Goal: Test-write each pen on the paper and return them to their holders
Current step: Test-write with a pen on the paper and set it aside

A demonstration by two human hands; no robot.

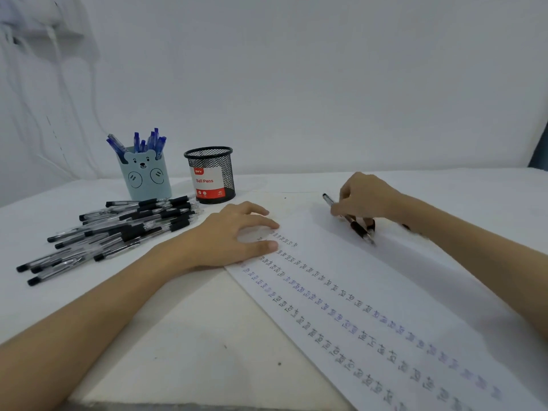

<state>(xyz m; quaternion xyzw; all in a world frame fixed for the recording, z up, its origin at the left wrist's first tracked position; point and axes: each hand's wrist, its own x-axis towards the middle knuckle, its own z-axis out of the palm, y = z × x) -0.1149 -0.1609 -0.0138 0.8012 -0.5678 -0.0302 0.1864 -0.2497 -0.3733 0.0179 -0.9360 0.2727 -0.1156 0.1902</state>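
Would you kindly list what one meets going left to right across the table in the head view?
Pile of black pens → bear-faced holder of blue pens → black mesh holder → left hand pressing the paper → right hand holding a black pen.

The mesh holder (211, 173) bears a red-white label reading "Ball Pens".
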